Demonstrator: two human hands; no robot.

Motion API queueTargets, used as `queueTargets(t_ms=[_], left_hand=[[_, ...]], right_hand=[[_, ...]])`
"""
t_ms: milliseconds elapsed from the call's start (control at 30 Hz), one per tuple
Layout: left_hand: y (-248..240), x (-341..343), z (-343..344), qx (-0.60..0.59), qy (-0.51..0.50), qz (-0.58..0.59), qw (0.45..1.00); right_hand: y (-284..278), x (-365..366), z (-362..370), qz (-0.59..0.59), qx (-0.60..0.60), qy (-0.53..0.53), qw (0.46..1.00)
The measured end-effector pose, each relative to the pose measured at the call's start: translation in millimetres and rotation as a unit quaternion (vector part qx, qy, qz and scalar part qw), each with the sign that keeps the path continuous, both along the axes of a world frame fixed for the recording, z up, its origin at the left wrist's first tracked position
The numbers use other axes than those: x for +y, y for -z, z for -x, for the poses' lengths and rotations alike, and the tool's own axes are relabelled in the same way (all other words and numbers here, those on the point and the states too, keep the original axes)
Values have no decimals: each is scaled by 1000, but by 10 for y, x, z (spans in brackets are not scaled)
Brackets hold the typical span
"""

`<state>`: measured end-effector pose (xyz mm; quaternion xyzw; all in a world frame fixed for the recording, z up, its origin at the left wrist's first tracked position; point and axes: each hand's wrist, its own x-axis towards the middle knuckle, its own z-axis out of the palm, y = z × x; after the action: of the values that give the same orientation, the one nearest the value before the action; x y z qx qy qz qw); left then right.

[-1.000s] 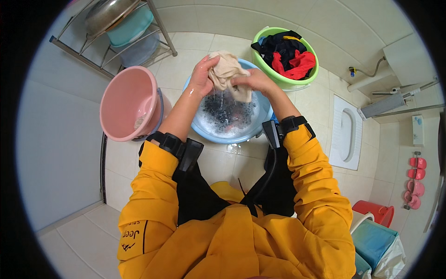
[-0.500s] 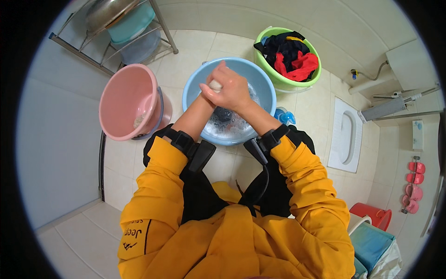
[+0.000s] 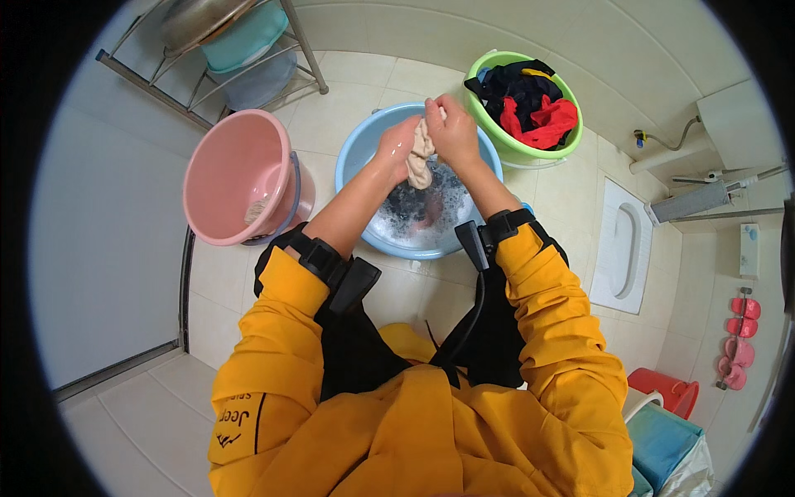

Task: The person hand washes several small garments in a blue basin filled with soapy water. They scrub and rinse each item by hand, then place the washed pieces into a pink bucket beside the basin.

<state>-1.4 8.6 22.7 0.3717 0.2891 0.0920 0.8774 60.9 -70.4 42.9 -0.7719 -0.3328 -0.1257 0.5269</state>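
Standing on pale bathroom floor tiles (image 3: 352, 91), sudsy blue basin (image 3: 354, 153).

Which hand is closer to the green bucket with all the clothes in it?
The right one. The right hand is just left of the green bucket; the left hand is farther left, on the other side of the beige cloth.
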Motion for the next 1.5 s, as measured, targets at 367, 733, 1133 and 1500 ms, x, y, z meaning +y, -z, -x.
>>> queueTargets(t_ms=[367,733,1133,1500], left_hand=[[-36,191,-34,-2,50,108,993],[-88,160,-27,-22,107,90,990],[-169,115,60,-4,158,-156,975],[-10,63,-32,-81,102,152,980]], right_hand=[[-81,-278,-363,265,360,-209,870],[-240,-377,-328,269,376,-246,852],[-255,-445,-526,-206,498,-199,819],[-191,-206,90,4,-46,-165,985]])
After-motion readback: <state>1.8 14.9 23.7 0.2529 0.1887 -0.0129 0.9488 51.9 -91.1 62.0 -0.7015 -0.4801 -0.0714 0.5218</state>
